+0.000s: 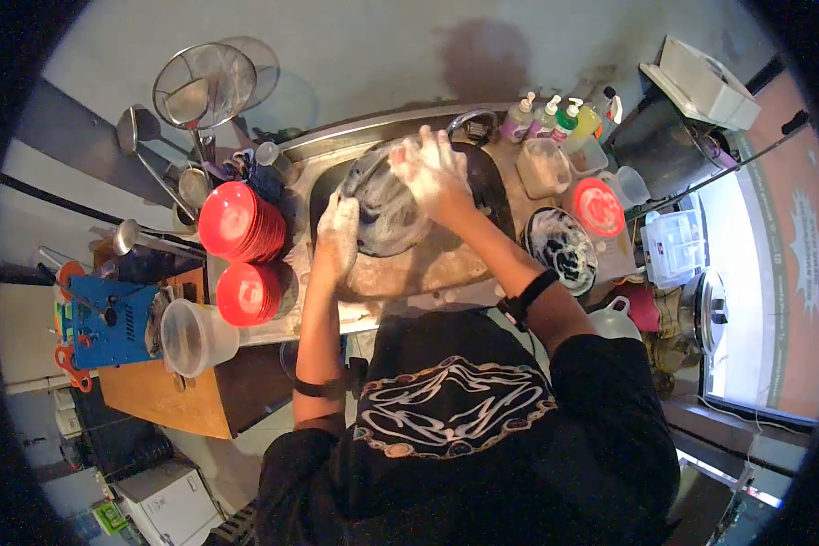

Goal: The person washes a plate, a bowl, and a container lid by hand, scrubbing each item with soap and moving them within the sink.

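Note:
A round dark plate [387, 218], smeared with grey-white foam, is tilted up over the sink [409, 284]. My left hand [339, 227] grips its left rim, with suds over the fingers. My right hand [434, 175] lies against the plate's upper right part, thickly covered in foam. Its fingers look stretched out; whether anything sits under the palm is hidden. Behind my right hand, a curved faucet [471, 116] rises at the sink's back edge. Another dark oval plate [562, 250] with suds on it rests on the counter to the right.
Stacked red bowls [241, 221] and a smaller red stack [247, 294] stand left of the sink, near a clear plastic tub [197, 338]. Several pump bottles [543, 118], a foamy tub [543, 168] and a red bowl [598, 207] are at the right. Strainers [205, 86] hang back left.

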Demonstrator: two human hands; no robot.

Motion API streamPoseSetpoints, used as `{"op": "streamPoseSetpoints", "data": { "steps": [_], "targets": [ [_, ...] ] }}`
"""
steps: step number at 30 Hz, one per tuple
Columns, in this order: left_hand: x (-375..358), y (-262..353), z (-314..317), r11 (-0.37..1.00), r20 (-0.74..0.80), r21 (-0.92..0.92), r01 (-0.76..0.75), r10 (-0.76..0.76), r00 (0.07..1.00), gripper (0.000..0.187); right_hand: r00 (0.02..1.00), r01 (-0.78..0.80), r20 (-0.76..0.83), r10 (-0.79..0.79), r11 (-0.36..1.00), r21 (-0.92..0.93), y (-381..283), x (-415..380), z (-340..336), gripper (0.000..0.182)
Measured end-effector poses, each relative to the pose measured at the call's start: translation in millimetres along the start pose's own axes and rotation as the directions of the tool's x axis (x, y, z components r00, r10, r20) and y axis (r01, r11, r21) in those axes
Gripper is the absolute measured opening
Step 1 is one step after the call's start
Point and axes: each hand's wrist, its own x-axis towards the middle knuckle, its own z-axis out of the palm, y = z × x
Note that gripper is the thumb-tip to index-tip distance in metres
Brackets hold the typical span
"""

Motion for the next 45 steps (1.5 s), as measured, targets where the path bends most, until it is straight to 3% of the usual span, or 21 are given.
{"op": "streamPoseSetpoints", "data": {
  "steps": [1,2,5,7,11,13,15,17,19,21,24,29,31,32,36,38,39,40,41,42,45],
  "targets": [
    [0.3,11.3,-2.1,0.977,0.043,-0.128,0.172,-0.168,0.985,0.028,1.000,-0.001,0.001,0.001,1.000,0.001,0.8,-3.6,6.3,0.035],
    [-2.7,-13.5,9.9,1.000,-0.040,0.010,-0.026,0.027,0.999,0.030,0.990,0.132,-0.056,-0.130,0.991,0.020,1.7,-7.8,12.5,0.038],
    [1.4,-11.0,17.9,0.989,-0.098,-0.146,0.033,-0.048,0.994,0.033,0.890,0.407,-0.311,-0.334,0.889,0.209,-31.6,-26.2,-1.3,0.030],
    [9.6,-2.5,12.4,0.852,-0.105,-0.490,0.183,-0.266,0.958,0.033,0.860,0.509,-0.122,-0.495,0.831,0.225,-32.1,-42.5,-17.2,0.037],
    [5.4,-30.4,2.2,0.986,-0.138,-0.145,0.082,-0.103,0.985,0.033,0.821,0.571,-0.012,-0.571,0.819,0.062,23.7,-32.0,-5.2,0.045],
    [2.0,-34.1,7.4,0.990,-0.188,-0.138,0.024,-0.050,0.981,0.030,0.843,0.494,-0.121,-0.523,0.844,-0.209,28.7,-12.6,-19.8,0.042],
    [-0.4,-44.0,26.3,0.937,-0.131,-0.349,0.015,-0.065,0.989,0.025,0.962,0.072,-0.266,-0.066,0.997,0.013,11.9,3.4,-9.1,0.041],
    [-1.9,2.3,14.8,0.980,-0.006,-0.197,-0.015,0.014,1.000,0.024,0.887,0.300,-0.301,-0.349,0.933,-0.199,-5.0,8.4,-18.9,0.039],
    [3.2,0.6,16.8,0.981,-0.008,-0.177,-0.076,0.075,0.997,0.021,0.713,0.662,-0.322,-0.623,0.749,0.015,-21.8,17.4,-39.7,0.030],
    [5.0,-8.9,10.8,0.960,0.077,-0.068,-0.272,0.277,0.958,0.023,0.706,0.683,-0.291,-0.646,0.730,0.035,-11.3,25.2,-35.0,0.028],
    [7.1,-3.9,7.9,0.988,-0.091,0.000,-0.155,0.155,0.984,0.024,0.968,0.251,-0.025,-0.250,0.959,0.132,-6.4,45.8,-44.0,0.024],
    [0.3,-24.5,17.3,0.956,-0.216,0.113,-0.270,0.289,0.933,0.022,0.704,0.696,-0.313,-0.638,0.708,0.122,-35.2,39.9,-37.7,0.022],
    [1.1,-9.7,2.4,0.998,-0.111,0.070,-0.004,0.012,0.994,0.025,0.769,0.639,-0.229,-0.597,0.725,0.257,-36.1,52.5,-53.0,0.020],
    [2.0,1.7,-1.5,1.000,-0.217,-0.018,-0.008,0.004,0.976,0.025,0.900,0.434,-0.098,-0.425,0.851,0.296,-31.1,56.8,-68.0,0.023],
    [0.2,-30.9,-4.6,0.958,-0.358,-0.263,0.111,-0.204,0.911,0.030,0.997,0.082,-0.030,-0.077,0.896,0.437,-4.8,51.8,-68.6,0.025],
    [-0.4,-30.1,-2.7,0.966,-0.464,-0.231,0.117,-0.215,0.859,0.029,0.979,-0.110,0.103,0.179,0.035,0.993,13.2,43.3,-26.2,0.021],
    [-0.2,-26.1,-1.8,0.971,-0.559,-0.199,0.130,-0.222,0.799,0.031,0.979,-0.109,0.101,0.177,0.035,0.993,10.6,40.5,-28.4,0.021],
    [7.9,-21.8,1.7,0.532,-0.342,-0.846,0.024,-0.577,0.741,0.034,0.965,-0.172,0.148,0.216,0.096,0.980,6.8,32.7,-30.6,0.021],
    [8.1,-17.5,-0.6,0.490,-0.306,-0.871,0.040,-0.603,0.737,0.040,0.947,-0.235,0.191,0.257,0.154,0.960,2.9,25.9,-32.9,0.022],
    [9.0,-16.2,-1.0,0.454,-0.290,-0.891,0.016,-0.597,0.748,0.042,0.921,-0.247,0.264,0.285,-0.095,0.964,-3.6,22.2,-33.3,0.027],
    [12.9,-8.0,5.6,0.354,-0.267,-0.935,-0.037,-0.629,0.730,0.046,0.921,-0.259,0.327,0.212,-0.294,0.920,-9.5,17.2,-45.9,0.025]
  ]
}}
